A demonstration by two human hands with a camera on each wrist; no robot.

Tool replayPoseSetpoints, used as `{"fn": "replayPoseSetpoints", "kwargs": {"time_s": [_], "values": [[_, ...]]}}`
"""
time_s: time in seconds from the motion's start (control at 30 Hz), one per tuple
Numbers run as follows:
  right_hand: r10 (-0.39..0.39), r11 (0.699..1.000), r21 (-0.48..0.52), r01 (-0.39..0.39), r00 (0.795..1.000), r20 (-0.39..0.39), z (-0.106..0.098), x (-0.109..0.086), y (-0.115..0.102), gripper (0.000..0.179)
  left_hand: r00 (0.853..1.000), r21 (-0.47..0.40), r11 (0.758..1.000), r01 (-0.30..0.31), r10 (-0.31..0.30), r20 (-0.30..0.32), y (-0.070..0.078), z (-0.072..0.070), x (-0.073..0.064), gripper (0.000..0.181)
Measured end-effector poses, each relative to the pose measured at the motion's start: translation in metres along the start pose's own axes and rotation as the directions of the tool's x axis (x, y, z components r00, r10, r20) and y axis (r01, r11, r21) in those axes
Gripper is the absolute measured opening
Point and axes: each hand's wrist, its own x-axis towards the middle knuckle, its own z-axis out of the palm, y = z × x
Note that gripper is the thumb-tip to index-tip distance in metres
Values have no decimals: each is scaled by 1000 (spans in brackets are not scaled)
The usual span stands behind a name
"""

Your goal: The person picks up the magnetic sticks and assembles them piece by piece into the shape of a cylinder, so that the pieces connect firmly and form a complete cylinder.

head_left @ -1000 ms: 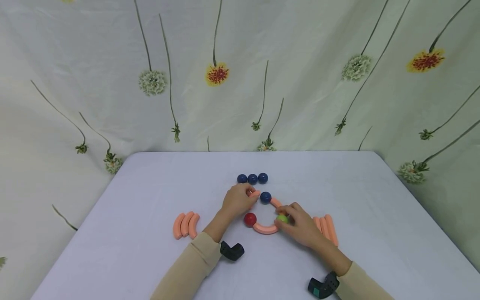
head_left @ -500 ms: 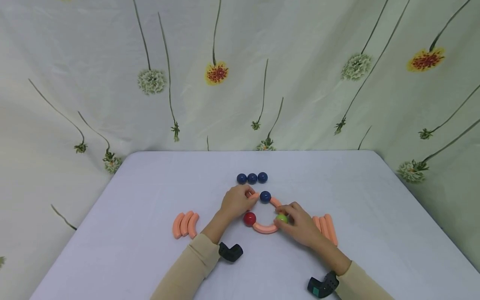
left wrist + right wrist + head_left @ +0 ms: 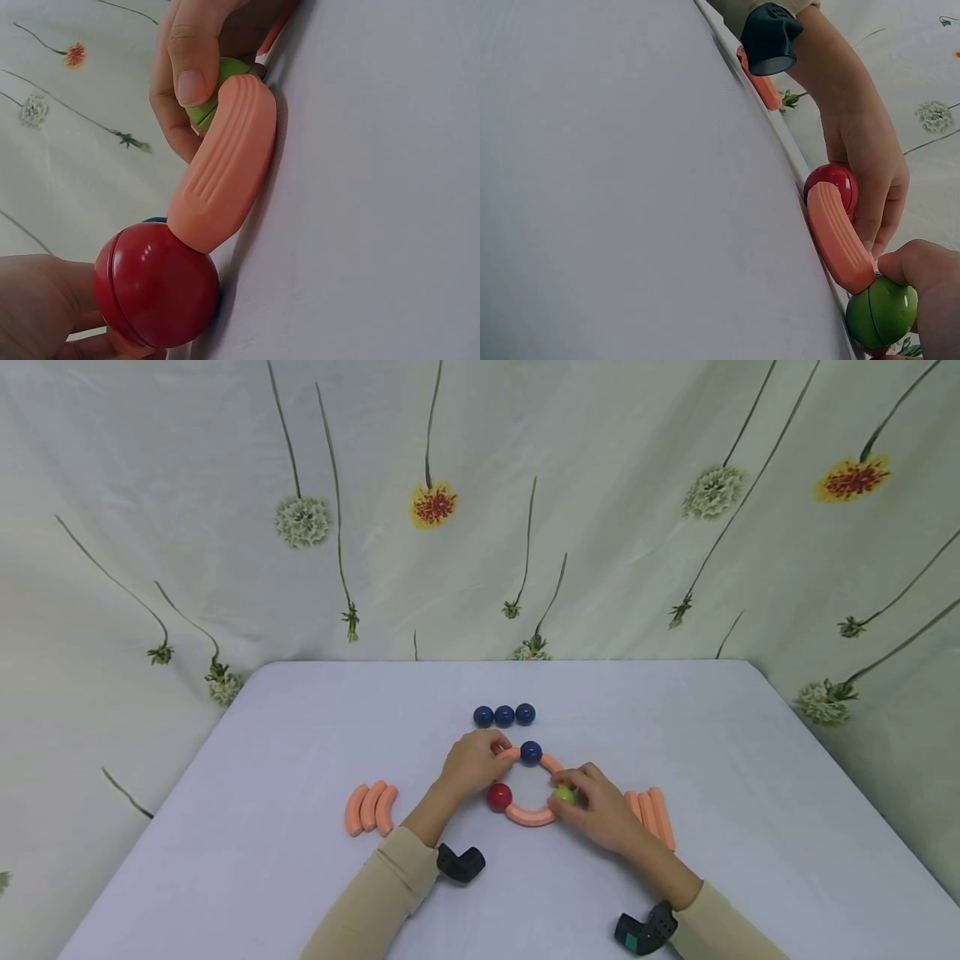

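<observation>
A ring of curved orange sticks and balls lies mid-table. My left hand [image 3: 474,763] pinches the upper-left curved stick [image 3: 510,753], whose tip is right at the blue ball [image 3: 531,752] at the ring's top; my fingers hide the rest of it. Thumb and fingers of my right hand [image 3: 598,808] grip the green ball [image 3: 882,311] on the ring's right side. Between the red ball [image 3: 161,285] and the green one runs the lower curved stick [image 3: 225,165], its ends against both. Another curved stick [image 3: 552,763] goes from the blue ball towards my right fingers.
Behind the ring, several blue balls [image 3: 505,717] sit in a row. Spare curved sticks [image 3: 368,808] lie to the left, and straight orange sticks [image 3: 656,817] to the right, partly behind my right hand. A flowered cloth [image 3: 615,527] hangs beyond the white table [image 3: 262,877].
The stick in my left hand has shifted slightly right, closing the small gap to the blue ball at the ring's top. My right hand keeps its grip on the green ball.
</observation>
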Motion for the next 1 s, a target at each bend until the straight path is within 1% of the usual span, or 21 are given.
{"fn": "replayPoseSetpoints", "kwargs": {"time_s": [0.23, 0.33, 0.57, 0.83, 1.0], "values": [[-6, 1000, 0, 6, 1000, -3, 0, 0, 2, 33, 1000, -47, 999, 11, -10, 29, 0, 1, 0, 21], [-11, 1000, 3, 11, 1000, -4, 0, 0, 2, 33, 999, -58, 998, 14, -12, 31, -1, 2, 1, 21], [-11, 1000, -1, 11, 1000, -4, 0, 0, 1, 32, 999, -50, 999, 19, -18, 35, -3, 3, 1, 22], [-16, 1000, -3, 16, 1000, -4, 0, -1, 0, 32, 1000, -6, 1000, -3, 3, 21, -2, 1, -1, 19], [-31, 999, -8, 31, 1000, -6, -1, -1, 1, 33, 1000, -18, 1000, 2, -2, 19, -2, 1, -2, 17]]}}
